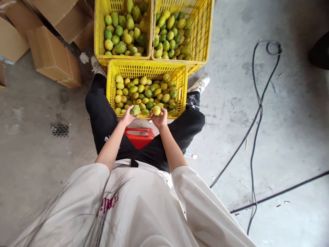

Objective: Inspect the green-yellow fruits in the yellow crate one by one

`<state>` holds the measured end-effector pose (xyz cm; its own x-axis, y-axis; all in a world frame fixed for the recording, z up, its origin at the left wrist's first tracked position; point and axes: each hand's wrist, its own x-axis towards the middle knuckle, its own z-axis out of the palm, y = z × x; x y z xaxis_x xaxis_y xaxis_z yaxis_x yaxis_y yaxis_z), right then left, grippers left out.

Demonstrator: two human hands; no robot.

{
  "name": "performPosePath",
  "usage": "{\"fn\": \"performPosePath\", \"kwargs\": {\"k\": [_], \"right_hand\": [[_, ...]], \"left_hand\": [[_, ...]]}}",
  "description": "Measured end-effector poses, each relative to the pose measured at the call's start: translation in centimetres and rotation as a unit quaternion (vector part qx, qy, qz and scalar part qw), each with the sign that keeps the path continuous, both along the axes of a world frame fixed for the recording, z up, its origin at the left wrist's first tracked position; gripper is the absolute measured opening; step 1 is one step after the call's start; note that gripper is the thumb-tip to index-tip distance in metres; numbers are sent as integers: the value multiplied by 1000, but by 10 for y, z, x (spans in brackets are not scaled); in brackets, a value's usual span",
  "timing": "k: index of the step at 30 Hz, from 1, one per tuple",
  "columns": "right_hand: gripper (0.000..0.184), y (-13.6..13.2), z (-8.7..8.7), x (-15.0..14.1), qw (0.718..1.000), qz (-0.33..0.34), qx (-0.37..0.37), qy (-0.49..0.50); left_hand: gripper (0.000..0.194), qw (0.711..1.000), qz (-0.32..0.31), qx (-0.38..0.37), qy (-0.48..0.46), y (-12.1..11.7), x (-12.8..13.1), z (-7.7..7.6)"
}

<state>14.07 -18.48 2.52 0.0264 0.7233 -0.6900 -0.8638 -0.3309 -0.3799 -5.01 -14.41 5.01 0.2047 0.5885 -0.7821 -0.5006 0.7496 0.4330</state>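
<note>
Between my legs sits a yellow plastic crate point(185, 89) holding many lemons point(141, 88), some yellow and some greenish. My left hand point(128, 117) is closed around a bumpy green lemon point(135, 110) above the near rim. In my right hand point(159, 119) is a smoother yellow lemon point(156, 110), also over the near edge. The two hands are a short way apart, and their fingers are partly hidden by the fruit.
Two more yellow crates, a left one point(97, 31) and a right one point(209, 34), stand behind with green and yellow lemons. Cardboard boxes point(50, 56) lie at upper left. A red plastic stool point(140, 139) is under me. Black cable point(260, 103) runs across the floor at right.
</note>
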Motion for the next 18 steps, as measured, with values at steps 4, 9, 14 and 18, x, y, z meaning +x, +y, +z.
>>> {"fn": "performPosePath", "kwargs": {"k": [4, 9, 14, 18], "right_hand": [[22, -2, 2, 2, 1000, 11, -3, 6], [22, -1, 1, 0, 1000, 30, -6, -7], [33, 1, 2, -3, 999, 28, 8, -26], [40, 1, 2, -3, 999, 24, 19, -32]], "left_hand": [[31, 1000, 7, -3, 0, -1, 0, -3], [36, 1000, 25, -8, -5, 0, -1, -4], [35, 999, 35, -11, -14, 1, -3, -4], [25, 999, 40, -17, -13, 2, -2, -5]]}}
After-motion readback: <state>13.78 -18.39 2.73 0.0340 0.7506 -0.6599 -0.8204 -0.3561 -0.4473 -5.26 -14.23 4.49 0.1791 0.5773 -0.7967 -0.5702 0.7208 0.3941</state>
